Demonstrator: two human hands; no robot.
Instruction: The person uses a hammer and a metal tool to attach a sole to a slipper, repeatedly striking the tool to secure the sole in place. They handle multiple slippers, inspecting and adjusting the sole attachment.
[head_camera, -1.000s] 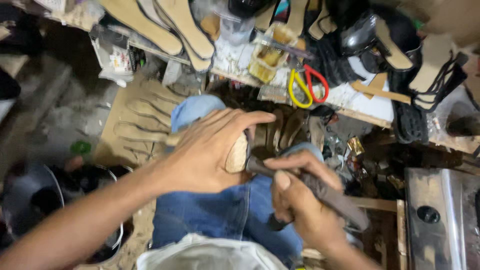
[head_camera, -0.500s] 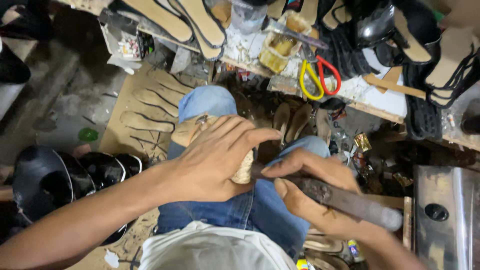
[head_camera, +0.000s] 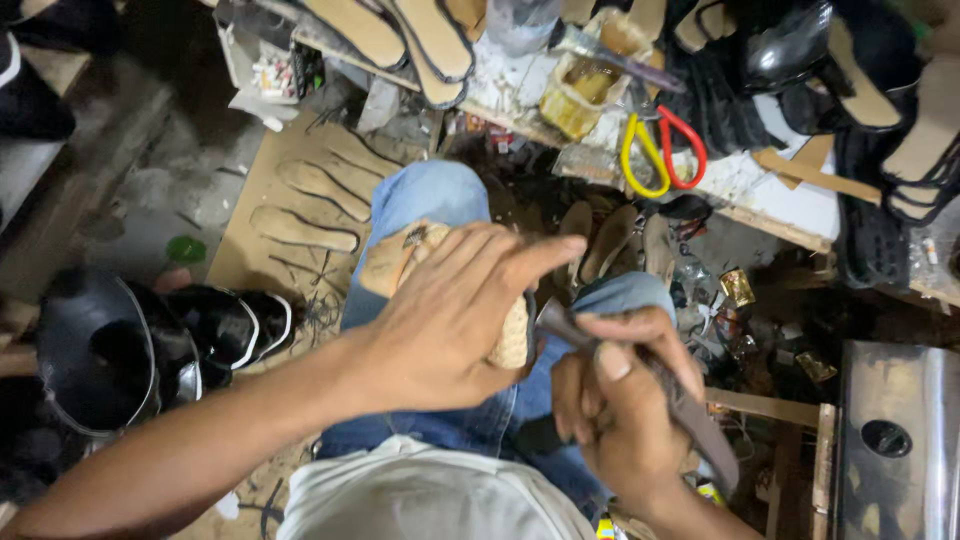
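Tan sole (head_camera: 505, 340), one knife (head_camera: 640, 385), two hands.

Lighting: dim, warm, from above. Bright patch on bench (head_camera: 770, 190); glare on steel box (head_camera: 895, 440) at right. Deep shadow at left and under bench. Focus: hands slightly motion-blurred. Wide-angle stretch at edges.
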